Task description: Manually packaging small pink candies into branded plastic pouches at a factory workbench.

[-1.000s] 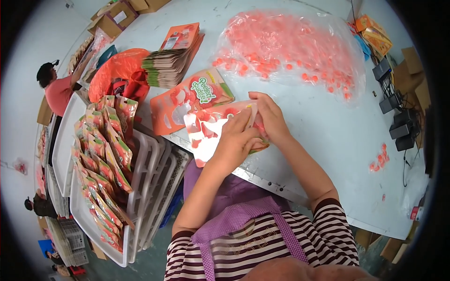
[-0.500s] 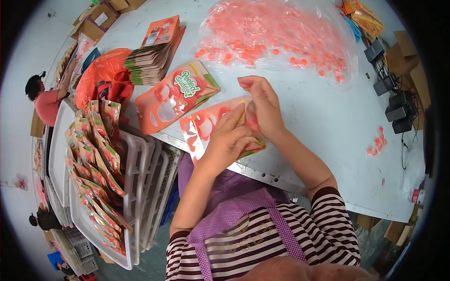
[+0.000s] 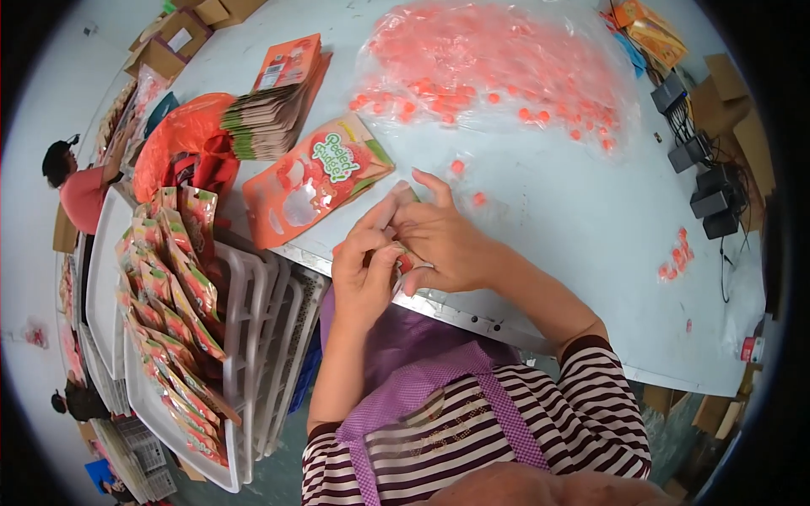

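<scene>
My left hand (image 3: pixel 364 274) and my right hand (image 3: pixel 440 238) are pressed together at the near edge of the pale table (image 3: pixel 574 253). Both are closed on a small orange-red pouch (image 3: pixel 405 262), of which only a sliver shows between the fingers. Just left of my hands an orange printed pouch (image 3: pixel 316 179) lies flat on the table. Beyond it stands a stack of flat pouches (image 3: pixel 272 110). A big clear bag of pink-orange candies (image 3: pixel 498 67) is spread at the far side, with two loose candies (image 3: pixel 456 166) in front of it.
White trays (image 3: pixel 253 354) stacked at my left carry rows of filled pouches (image 3: pixel 173 295). An orange plastic bag (image 3: pixel 181 135) lies behind them. A person in a red top (image 3: pixel 80 192) works at far left. Black devices with cables (image 3: pixel 709 190) and a few candies (image 3: pixel 675 257) sit at right.
The pouch that lay spread between my hands is now folded in under my fingers and almost hidden. My hands have drawn closer together near the table edge.
</scene>
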The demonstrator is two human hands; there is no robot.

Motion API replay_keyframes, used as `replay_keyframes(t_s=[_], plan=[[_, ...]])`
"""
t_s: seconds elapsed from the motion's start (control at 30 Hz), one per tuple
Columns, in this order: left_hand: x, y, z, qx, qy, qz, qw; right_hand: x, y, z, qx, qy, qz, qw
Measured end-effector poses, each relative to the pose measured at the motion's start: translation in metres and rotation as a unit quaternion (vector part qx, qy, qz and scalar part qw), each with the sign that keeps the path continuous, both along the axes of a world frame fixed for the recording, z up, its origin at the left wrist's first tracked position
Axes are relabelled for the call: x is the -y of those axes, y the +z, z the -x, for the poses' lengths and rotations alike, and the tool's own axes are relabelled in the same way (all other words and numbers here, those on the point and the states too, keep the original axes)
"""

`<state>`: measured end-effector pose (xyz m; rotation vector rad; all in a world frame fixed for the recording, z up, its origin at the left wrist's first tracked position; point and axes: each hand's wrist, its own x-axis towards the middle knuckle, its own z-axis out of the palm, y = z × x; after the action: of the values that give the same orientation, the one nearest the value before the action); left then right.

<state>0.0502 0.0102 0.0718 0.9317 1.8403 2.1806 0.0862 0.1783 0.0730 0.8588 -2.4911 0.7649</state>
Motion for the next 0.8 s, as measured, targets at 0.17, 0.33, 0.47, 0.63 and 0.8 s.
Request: replay_keyframes(t_s=[0.17,0.33,0.47,0.63,0.8], plan=[[0.023,0.007,0.011,-0.054,0.018,0.007,0.998,-0.04,-0.007,0.008,0.019,-0.025,0.291,0.956],[0.04,0.011,0.018,-0.067,0.117,-0.048,0.99,-0.059,-0.049,0.019,0.163,-0.237,0.01,0.958],[0.049,0.009,0.013,-0.073,0.153,-0.054,0.984,-0.013,-0.048,0.01,0.124,-0.191,-0.135,0.964],[0.044,0.018,0.012,-0.089,0.12,-0.029,0.988,-0.006,-0.065,0.012,0.021,-0.182,-0.142,0.973],[0.039,0.018,0.016,-0.118,0.13,0.042,0.984,-0.015,-0.075,0.023,0.028,-0.17,-0.158,0.972]])
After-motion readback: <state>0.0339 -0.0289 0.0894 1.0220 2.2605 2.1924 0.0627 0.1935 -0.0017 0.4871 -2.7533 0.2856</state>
